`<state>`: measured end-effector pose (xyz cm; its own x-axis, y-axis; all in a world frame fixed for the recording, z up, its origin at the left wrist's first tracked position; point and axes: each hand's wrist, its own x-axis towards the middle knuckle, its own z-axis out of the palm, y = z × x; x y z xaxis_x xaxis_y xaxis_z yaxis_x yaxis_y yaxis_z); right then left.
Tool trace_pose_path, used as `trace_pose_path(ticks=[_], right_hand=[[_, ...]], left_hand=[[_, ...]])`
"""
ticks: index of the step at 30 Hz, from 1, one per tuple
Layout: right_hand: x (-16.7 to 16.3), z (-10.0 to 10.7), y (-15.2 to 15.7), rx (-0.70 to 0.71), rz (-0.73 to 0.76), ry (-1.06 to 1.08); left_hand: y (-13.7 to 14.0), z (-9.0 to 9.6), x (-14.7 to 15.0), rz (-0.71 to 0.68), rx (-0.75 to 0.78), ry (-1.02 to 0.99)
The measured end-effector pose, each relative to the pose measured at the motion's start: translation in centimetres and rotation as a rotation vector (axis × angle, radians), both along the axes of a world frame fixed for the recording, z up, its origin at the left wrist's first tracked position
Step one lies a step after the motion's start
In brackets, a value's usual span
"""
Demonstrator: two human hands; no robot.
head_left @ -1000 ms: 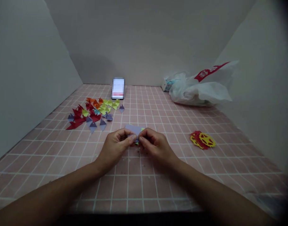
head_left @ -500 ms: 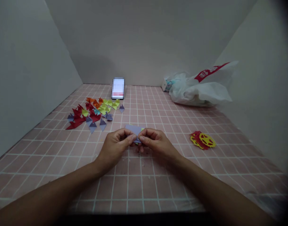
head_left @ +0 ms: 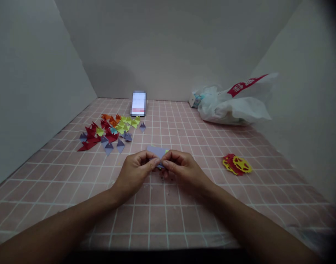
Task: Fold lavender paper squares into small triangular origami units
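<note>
Low over the middle of the table, a purple sheet of paper (head_left: 157,150) is pinched between both hands, its near edge bent up under the thumbs. My left hand (head_left: 137,167) grips its left side with thumb and forefinger. On the right side my right hand (head_left: 183,165) has the same pinch, and the two thumb tips almost meet. A bit of yellow-green shows by the paper's right edge; I cannot tell whether it is a separate sheet. The fingers hide most of the near fold.
Several small folded paper figures (head_left: 107,132), red, orange, yellow-green and purple, lie at the left. A lit phone (head_left: 138,103) stands behind them. Red and yellow cut-out discs (head_left: 237,164) lie at right. A white plastic bag (head_left: 233,108) and small box (head_left: 193,99) sit back right.
The hands keep their pinch on the purple paper, and the thumb tips have shifted only very slightly. The whole view has moved a tiny bit; nothing else differs.
</note>
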<state>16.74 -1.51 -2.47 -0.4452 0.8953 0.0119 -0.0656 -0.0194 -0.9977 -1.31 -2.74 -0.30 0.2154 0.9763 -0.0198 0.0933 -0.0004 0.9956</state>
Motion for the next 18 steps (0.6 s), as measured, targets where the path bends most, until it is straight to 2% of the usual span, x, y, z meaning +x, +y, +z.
trace_pose_path(ticks=[6,8,10,15,18], right_hand=[[-0.5,0.5,-0.9,0.262,-0.149,-0.235],[-0.6,0.7,-1.2,0.294,-0.211,-0.275],[-0.7,0.8,-1.3,0.236,-0.201,-0.218],[-0.3,0.5,-0.7,-0.016,-0.067,0.053],[0.0,0.0,-0.3,-0.09,-0.019,0.108]], left_hand=[[0.0,-0.2,0.1,0.008,0.011,-0.012],[0.0,0.0,0.1,0.011,0.014,-0.013],[-0.1,0.1,0.1,0.01,0.016,-0.025],[0.0,0.2,0.1,-0.04,-0.032,-0.089],[0.1,0.2,0.1,-0.064,-0.043,-0.103]])
